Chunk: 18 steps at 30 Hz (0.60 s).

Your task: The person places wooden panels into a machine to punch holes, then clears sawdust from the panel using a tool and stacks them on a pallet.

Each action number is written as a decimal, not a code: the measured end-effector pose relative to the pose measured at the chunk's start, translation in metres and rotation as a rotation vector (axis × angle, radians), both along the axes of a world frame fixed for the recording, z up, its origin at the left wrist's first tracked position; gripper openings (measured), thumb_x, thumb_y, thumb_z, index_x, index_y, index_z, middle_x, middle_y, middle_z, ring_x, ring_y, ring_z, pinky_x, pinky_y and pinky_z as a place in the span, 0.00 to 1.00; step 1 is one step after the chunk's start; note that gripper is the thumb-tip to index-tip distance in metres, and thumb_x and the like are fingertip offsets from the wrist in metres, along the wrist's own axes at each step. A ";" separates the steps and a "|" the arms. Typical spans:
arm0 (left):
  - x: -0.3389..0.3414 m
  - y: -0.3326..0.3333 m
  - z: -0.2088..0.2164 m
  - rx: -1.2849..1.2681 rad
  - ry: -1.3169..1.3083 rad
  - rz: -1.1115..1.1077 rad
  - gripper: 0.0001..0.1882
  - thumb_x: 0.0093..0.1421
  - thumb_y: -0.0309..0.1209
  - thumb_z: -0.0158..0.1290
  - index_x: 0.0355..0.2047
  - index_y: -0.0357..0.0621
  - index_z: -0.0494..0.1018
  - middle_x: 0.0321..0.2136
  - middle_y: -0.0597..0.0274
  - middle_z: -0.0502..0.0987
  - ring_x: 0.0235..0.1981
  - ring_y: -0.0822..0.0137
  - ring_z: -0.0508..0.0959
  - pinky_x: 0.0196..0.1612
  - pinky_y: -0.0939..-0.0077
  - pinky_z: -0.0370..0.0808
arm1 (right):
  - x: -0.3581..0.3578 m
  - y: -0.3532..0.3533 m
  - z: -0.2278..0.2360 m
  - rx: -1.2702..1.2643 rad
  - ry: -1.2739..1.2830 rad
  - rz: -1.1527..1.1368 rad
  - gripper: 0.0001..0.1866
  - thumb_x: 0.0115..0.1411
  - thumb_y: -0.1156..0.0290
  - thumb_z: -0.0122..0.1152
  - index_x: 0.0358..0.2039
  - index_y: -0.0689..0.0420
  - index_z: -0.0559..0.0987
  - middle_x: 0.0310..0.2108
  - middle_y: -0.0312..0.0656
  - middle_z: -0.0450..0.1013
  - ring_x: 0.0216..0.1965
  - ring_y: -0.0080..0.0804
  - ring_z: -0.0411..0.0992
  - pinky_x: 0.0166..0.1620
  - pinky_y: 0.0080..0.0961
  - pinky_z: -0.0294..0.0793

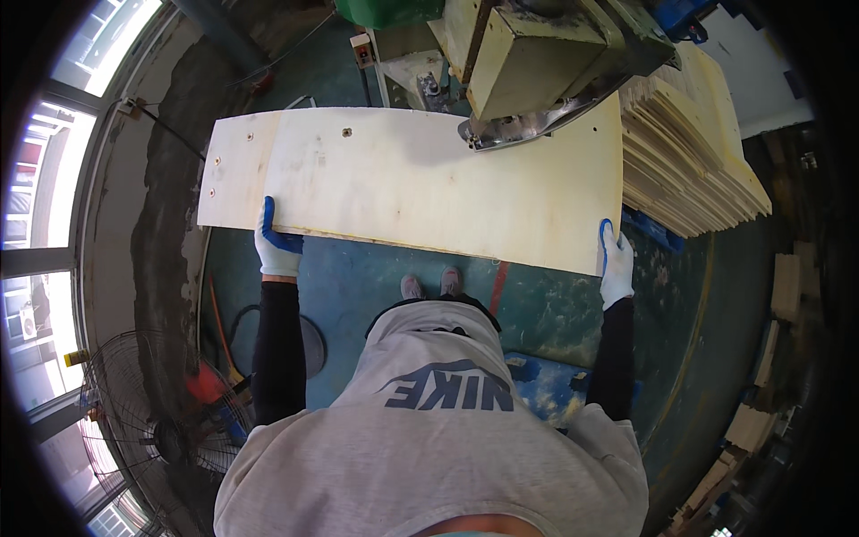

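Observation:
A long, pale plywood board (385,188) lies in front of me, under the dark metal foot (519,131) of a machine. My left hand (279,246), in a white glove with blue grip, holds the board's near edge toward its left end. The thumb lies on top and the other fingers bend along the edge, partly hidden beneath. At the near right corner, my right hand (616,266), gloved alike, grips the board with fingers on its upper side. Several small round marks or holes dot the board's surface. How the board is supported underneath is hidden.
The greenish machine head (537,63) rises at the far side. A stack of plywood sheets (684,148) stands right of the board. On the lower left is a wire-caged fan (165,438), near the windows. A blue pallet (550,385) lies on the floor, right of my body.

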<state>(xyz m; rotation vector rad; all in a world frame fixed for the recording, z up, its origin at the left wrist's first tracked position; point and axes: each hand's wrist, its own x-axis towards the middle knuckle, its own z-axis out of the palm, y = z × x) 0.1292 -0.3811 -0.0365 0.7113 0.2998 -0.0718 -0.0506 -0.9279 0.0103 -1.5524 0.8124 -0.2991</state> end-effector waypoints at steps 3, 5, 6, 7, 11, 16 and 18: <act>0.009 0.003 -0.015 0.011 0.034 0.019 0.25 0.67 0.37 0.56 0.60 0.39 0.69 0.55 0.57 0.75 0.56 0.59 0.75 0.60 0.61 0.72 | 0.001 -0.010 -0.022 -0.024 0.011 0.003 0.20 0.70 0.59 0.59 0.50 0.65 0.77 0.42 0.33 0.76 0.41 0.17 0.71 0.47 0.17 0.70; 0.014 0.005 -0.018 0.004 0.062 0.023 0.24 0.66 0.36 0.57 0.60 0.39 0.69 0.55 0.57 0.76 0.56 0.59 0.76 0.60 0.61 0.73 | 0.003 -0.012 -0.024 -0.023 0.016 0.008 0.19 0.70 0.59 0.59 0.49 0.64 0.77 0.41 0.33 0.76 0.41 0.16 0.70 0.46 0.17 0.69; 0.014 0.007 -0.019 0.016 0.075 0.023 0.24 0.67 0.36 0.57 0.60 0.39 0.69 0.55 0.57 0.75 0.56 0.59 0.76 0.60 0.61 0.73 | 0.004 -0.010 -0.023 -0.030 0.029 0.010 0.19 0.70 0.59 0.59 0.49 0.64 0.77 0.40 0.32 0.75 0.40 0.16 0.70 0.45 0.17 0.69; 0.013 0.009 -0.021 0.028 0.087 0.022 0.24 0.67 0.36 0.56 0.60 0.39 0.69 0.56 0.56 0.75 0.56 0.59 0.76 0.60 0.60 0.73 | 0.003 -0.008 -0.022 -0.037 0.042 0.012 0.18 0.70 0.60 0.59 0.48 0.64 0.77 0.40 0.32 0.75 0.39 0.16 0.69 0.45 0.17 0.69; 0.006 0.001 -0.009 -0.012 0.049 -0.016 0.25 0.69 0.37 0.53 0.62 0.38 0.67 0.58 0.54 0.74 0.58 0.57 0.75 0.62 0.59 0.71 | 0.002 -0.011 -0.022 -0.067 0.056 0.024 0.17 0.70 0.60 0.58 0.46 0.63 0.78 0.37 0.30 0.74 0.36 0.15 0.69 0.41 0.17 0.69; 0.001 0.007 -0.011 0.004 0.067 0.001 0.26 0.69 0.36 0.54 0.62 0.37 0.66 0.58 0.54 0.74 0.58 0.57 0.75 0.62 0.59 0.71 | -0.001 -0.007 -0.024 -0.013 0.061 0.029 0.17 0.70 0.59 0.58 0.45 0.62 0.78 0.35 0.29 0.74 0.35 0.15 0.69 0.39 0.18 0.68; 0.014 0.002 -0.009 -0.004 0.035 -0.012 0.26 0.69 0.36 0.54 0.62 0.37 0.66 0.58 0.54 0.74 0.58 0.57 0.75 0.62 0.59 0.71 | 0.001 -0.015 -0.024 0.004 0.060 0.029 0.18 0.70 0.58 0.59 0.47 0.62 0.78 0.36 0.29 0.75 0.35 0.15 0.69 0.40 0.18 0.69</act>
